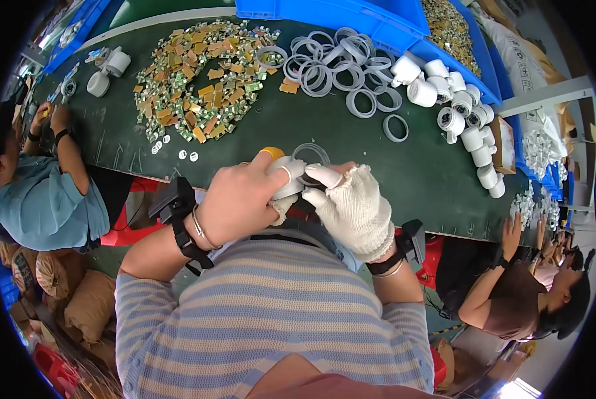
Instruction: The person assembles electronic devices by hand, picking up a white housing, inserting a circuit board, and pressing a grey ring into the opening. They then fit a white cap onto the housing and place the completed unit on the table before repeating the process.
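At the near edge of the table, my left hand (235, 196) wraps round a round white plastic housing (288, 191). It has bare skin, with a yellow cover on one finger and white covering on others. My right hand (359, 211), in a white knit glove with some fingertips bare, has its thumb and fingers closed on the housing's right side. A translucent ring (311, 147) shows just beyond the fingertips; whether it is held or lies on the table I cannot tell. My fingers hide most of the housing.
Beyond my hands lie a heap of small circuit boards (205, 80), a pile of translucent rings (344, 76) and several white housings (461, 106). Blue bins (351, 23) line the far edge. Co-workers sit left (52, 193) and right (511, 299). Small white discs (193, 156) lie left.
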Demonstrator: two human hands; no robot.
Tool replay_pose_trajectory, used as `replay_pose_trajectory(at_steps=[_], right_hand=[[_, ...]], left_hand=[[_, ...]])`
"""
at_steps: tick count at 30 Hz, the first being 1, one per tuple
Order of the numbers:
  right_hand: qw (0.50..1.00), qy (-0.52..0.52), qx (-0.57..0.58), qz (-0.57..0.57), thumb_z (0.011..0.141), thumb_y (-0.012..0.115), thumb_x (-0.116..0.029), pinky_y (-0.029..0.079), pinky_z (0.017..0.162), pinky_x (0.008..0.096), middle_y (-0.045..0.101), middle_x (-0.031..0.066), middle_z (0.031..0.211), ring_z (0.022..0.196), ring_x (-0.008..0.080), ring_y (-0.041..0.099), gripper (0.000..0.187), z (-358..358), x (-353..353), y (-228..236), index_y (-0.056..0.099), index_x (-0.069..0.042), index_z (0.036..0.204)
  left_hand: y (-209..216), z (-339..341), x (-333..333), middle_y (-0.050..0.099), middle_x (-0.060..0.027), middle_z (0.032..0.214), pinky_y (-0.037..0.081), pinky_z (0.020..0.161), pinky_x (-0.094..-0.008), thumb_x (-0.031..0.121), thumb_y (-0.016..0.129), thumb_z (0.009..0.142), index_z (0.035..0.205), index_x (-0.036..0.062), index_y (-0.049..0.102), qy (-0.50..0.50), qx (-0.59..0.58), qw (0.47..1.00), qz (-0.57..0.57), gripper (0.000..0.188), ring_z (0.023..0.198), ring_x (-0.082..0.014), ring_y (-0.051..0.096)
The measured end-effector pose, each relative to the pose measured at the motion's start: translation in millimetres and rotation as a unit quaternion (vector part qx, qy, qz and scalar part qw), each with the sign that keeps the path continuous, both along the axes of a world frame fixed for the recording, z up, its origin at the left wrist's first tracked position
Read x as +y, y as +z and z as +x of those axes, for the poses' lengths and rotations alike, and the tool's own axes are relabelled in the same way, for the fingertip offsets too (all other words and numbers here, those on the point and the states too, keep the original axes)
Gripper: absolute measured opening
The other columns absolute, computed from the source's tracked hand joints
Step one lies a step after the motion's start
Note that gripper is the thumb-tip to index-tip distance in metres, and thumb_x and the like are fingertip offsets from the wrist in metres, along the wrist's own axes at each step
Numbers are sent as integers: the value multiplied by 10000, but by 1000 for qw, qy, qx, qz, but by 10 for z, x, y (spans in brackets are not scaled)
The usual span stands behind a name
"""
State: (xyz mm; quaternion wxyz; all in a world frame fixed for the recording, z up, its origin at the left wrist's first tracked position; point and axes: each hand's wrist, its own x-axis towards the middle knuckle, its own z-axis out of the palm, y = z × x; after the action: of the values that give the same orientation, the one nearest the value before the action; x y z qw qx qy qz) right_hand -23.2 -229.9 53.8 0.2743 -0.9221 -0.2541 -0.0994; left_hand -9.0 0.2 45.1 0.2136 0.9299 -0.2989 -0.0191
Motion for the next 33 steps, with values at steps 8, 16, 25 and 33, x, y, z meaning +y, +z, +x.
replay_pose_trajectory(at_steps=[8, 16, 25, 33], right_hand=[[989, 113, -40, 91, 758, 850, -145, 520, 796, 421, 667, 19, 1107, 922, 273, 635, 308, 63, -249, -259, 689, -165, 1020], [995, -24, -85, -35, 740, 871, -180, 500, 873, 429, 623, -9, 1224, 992, 259, 593, 343, -112, -79, -263, 726, -191, 1051], [994, -54, -85, 38, 726, 881, -125, 501, 872, 401, 652, 10, 1244, 1062, 263, 589, 359, 50, -263, -283, 789, -217, 1060], [998, -36, -35, -30, 787, 861, -191, 529, 831, 425, 725, 55, 1080, 869, 288, 675, 259, 63, -75, -128, 753, -163, 1020]], left_hand=[[2, 66, 95, 655, -93, 1191, 590, 647, -409, 106, 809, 680, 1281, 233, 690, -42, -19, 999, -28, 625, 803, -292, 701], [-55, -23, -51, 644, -102, 1173, 591, 627, -400, 113, 812, 646, 1309, 246, 685, -23, -52, 998, -16, 689, 751, -295, 695], [-86, 126, 5, 650, -106, 1078, 597, 633, -393, 127, 816, 667, 1397, 287, 649, -31, -109, 992, -46, 766, 741, -280, 691], [-34, 85, -92, 643, -106, 1072, 607, 704, -392, 114, 836, 716, 1398, 206, 646, 0, -33, 999, -11, 714, 824, -280, 707]])
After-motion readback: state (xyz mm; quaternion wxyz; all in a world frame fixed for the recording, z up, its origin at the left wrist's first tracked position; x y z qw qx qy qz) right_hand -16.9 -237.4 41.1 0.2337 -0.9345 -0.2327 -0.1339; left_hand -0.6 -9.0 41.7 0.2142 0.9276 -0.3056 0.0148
